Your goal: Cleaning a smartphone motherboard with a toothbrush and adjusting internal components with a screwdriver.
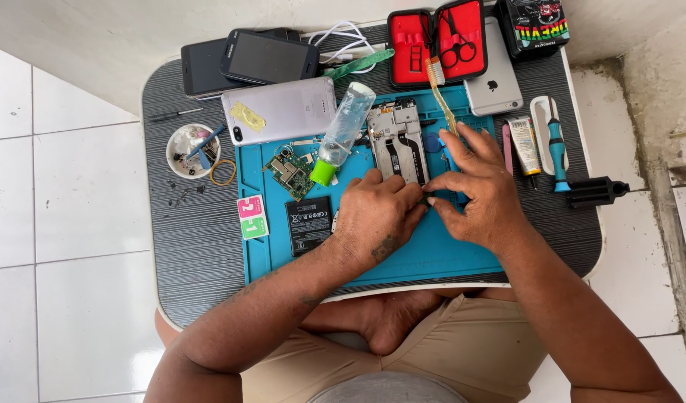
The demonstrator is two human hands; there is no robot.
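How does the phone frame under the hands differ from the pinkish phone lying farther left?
The phone frame is opened up, its metal insides bare; the pinkish phone is closed, showing its smooth back with a yellow tape patch. The frame lies lengthwise away from the person on the blue mat; the pinkish phone lies crosswise. Both hands touch the frame's near end; neither touches the pinkish phone. Both lie flat.

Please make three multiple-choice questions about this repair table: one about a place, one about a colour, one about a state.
1. Where does the small bottle lie?
A. on the blue mat
B. on the floor
C. in the red case

2. What colour is the bottle's cap?
A. red
B. green
C. black

3. How is the phone frame near the hands?
A. closed with its cover
B. wrapped in paper
C. opened, inner parts showing

Answers: 1 A, it rests across the blue mat. 2 B, the cap is bright green. 3 C, the left hand and right hand meet at its lower end, with the insides bare.
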